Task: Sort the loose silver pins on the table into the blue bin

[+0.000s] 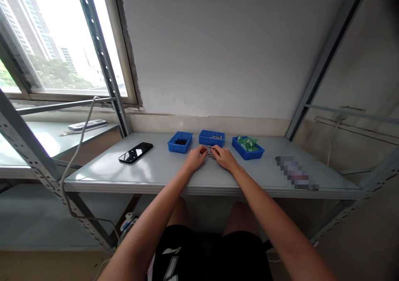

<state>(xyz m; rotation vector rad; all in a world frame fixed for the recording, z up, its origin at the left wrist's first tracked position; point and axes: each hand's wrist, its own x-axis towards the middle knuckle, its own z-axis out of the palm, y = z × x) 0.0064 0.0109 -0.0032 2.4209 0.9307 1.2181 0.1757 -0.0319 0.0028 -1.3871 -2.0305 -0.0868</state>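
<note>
Metal pieces [210, 154], thin and silvery, on the grey shelf [166, 171], between my hands. My left hand [195, 158] at their eight o'clock, my right hand [225, 157] at four; fingers curled in close, cannot tell whether either grips one. Middle blue bin [209, 141] at twelve, left blue bin [177, 149] at ten, right blue bin [251, 156], green packets [248, 144] inside, at two.

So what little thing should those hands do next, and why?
Probably gather the thin metal pieces into a tidier group: they lie loose on the table, and the left hand and right hand are both right at them. Whether the fingers already pinch one is too small to tell.
</note>
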